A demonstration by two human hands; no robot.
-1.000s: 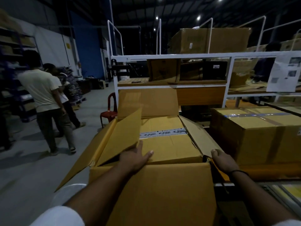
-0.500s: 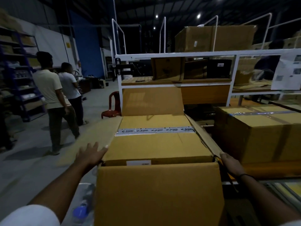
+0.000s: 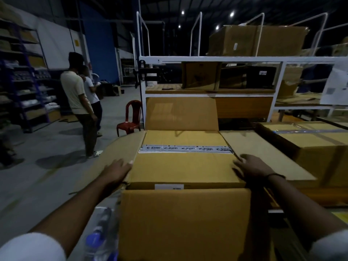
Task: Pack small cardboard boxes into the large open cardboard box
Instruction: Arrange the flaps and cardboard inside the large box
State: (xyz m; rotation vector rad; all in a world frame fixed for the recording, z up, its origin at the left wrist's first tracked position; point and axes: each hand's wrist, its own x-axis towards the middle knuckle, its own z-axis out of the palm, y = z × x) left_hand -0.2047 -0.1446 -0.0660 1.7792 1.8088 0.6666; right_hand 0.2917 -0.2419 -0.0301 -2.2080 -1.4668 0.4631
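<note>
One large open cardboard box (image 3: 184,223) stands in front of the person with all four flaps spread. The far flap (image 3: 181,113) is upright, the left flap (image 3: 120,149) and right flap (image 3: 263,151) lie outward, and the near flap hangs toward the camera. Inside, one taped box (image 3: 184,170) fills the opening. A single strip of printed tape (image 3: 185,148) crosses its top and a white label (image 3: 169,186) sits at its near edge.

The left hand (image 3: 117,171) lies on the left flap, its straight fingers reaching the taped box's left edge. The right hand (image 3: 252,167) rests on that box's right edge with its fingers spread wide. Neither hand grips anything.

Half a second ago the right flap slanted upward and the right hand was low at the large box's near right corner. Now that flap lies flat and the hand has come up onto the taped box. The left hand has also slid inward from farther out on its flap.

One sealed carton (image 3: 310,144) sits just right of the large box. One blue-capped bottle (image 3: 96,240) lies at the lower left. Beyond are one red chair (image 3: 130,117), two standing people (image 3: 75,95) and a white rack (image 3: 207,59) holding more cartons.
</note>
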